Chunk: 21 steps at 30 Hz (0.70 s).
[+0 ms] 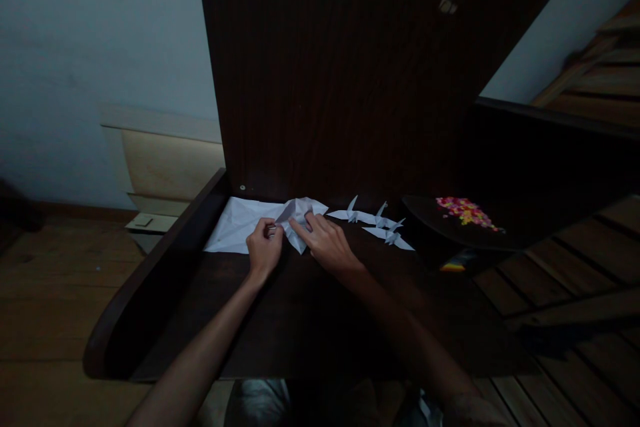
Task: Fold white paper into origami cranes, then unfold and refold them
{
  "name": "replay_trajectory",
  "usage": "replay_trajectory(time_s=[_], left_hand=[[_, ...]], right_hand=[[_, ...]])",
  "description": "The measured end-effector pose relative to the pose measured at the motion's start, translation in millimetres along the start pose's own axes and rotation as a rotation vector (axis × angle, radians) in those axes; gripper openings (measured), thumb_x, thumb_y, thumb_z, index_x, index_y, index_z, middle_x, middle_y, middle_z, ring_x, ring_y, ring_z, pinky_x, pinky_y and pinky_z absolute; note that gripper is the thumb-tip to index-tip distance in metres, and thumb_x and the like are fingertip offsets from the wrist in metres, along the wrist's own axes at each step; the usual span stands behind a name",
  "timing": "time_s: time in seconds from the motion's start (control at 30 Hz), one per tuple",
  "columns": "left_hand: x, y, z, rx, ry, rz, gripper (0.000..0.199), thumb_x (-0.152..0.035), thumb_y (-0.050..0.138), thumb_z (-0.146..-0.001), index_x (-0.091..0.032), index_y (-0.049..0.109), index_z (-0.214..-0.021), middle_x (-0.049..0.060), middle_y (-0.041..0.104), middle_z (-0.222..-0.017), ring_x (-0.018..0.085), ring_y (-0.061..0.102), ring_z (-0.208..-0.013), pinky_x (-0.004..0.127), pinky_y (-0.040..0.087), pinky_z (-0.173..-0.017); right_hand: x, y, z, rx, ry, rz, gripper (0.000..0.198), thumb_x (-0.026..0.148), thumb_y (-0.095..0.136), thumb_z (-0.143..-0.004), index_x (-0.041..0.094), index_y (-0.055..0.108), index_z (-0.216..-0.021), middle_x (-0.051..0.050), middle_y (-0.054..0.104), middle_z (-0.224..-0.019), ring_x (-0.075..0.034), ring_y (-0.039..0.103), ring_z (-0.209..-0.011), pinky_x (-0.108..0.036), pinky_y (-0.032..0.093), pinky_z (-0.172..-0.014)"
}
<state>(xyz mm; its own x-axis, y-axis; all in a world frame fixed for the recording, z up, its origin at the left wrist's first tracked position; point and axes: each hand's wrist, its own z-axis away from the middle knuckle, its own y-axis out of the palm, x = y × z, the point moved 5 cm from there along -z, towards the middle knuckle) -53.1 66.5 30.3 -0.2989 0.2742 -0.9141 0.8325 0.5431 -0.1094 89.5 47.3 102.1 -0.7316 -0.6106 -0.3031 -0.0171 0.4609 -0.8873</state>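
Between my two hands is a creased, partly folded sheet of white paper (299, 208), its middle raised and one corner pointing toward me. My left hand (265, 247) pinches its left edge, thumb against bent fingers. On the other side my right hand (325, 240) grips the right part, with a finger pressed on the paper's face. Flat creased white sheets (227, 227) lie to the left, partly under the folded one. Right of my hands sit several folded paper cranes (391, 236) with spread wings, close together near the back panel.
The dark wooden desk (300, 320) has a raised left side (160, 280) and a tall back panel (340, 80). On a rounded shelf (415, 210) at the right lies a heap of small colourful pieces (467, 211). A pale carton (170, 160) stands by the wall.
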Motion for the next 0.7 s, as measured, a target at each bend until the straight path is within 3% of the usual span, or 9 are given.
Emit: replay_trajectory(time_s=[0.1, 0.23, 0.47, 0.7], left_hand=[[5.2, 3.1, -1.6, 0.049, -0.064, 0.052, 0.011, -0.031, 0.057, -0.077, -0.020, 0.055, -0.079, -0.003, 0.063, -0.068, 0.016, 0.065, -0.062, 0.025, 0.050, -0.059], [-0.5, 1.8, -2.2, 0.052, 0.010, -0.014, 0.021, -0.038, 0.057, -0.080, -0.020, 0.055, -0.069, 0.000, 0.060, -0.067, 0.015, 0.061, -0.062, 0.024, 0.047, -0.057], [0.1, 2.3, -4.2, 0.079, -0.092, 0.108, 0.018, -0.036, 0.057, -0.080, -0.020, 0.054, -0.072, -0.003, 0.060, -0.058, 0.015, 0.060, -0.055, 0.025, 0.045, -0.059], [3.5, 2.2, -6.7, 0.057, -0.113, 0.062, 0.015, -0.029, 0.055, -0.075, -0.020, 0.052, -0.063, -0.005, 0.053, -0.055, 0.013, 0.053, -0.055, 0.023, 0.040, -0.058]], right_hand=[[-5.8, 3.6, -0.3, 0.030, 0.058, -0.008, 0.041, 0.010, 0.044, -0.090, 0.025, 0.047, -0.129, -0.011, 0.056, -0.117, -0.021, 0.053, -0.100, -0.030, 0.048, -0.078], [-5.8, 4.8, -1.4, 0.021, 0.107, -0.014, 0.037, 0.011, 0.045, -0.091, 0.025, 0.048, -0.125, -0.011, 0.056, -0.115, -0.021, 0.053, -0.099, -0.030, 0.048, -0.076], [8.8, 7.0, -2.7, -0.027, 0.071, -0.007, 0.030, 0.015, 0.042, -0.094, 0.026, 0.050, -0.121, -0.011, 0.056, -0.116, -0.021, 0.054, -0.097, -0.030, 0.046, -0.076], [9.4, 14.6, -0.8, -0.036, 0.062, 0.061, 0.030, 0.015, 0.041, -0.094, 0.027, 0.050, -0.120, -0.009, 0.058, -0.112, -0.019, 0.053, -0.095, -0.028, 0.045, -0.075]])
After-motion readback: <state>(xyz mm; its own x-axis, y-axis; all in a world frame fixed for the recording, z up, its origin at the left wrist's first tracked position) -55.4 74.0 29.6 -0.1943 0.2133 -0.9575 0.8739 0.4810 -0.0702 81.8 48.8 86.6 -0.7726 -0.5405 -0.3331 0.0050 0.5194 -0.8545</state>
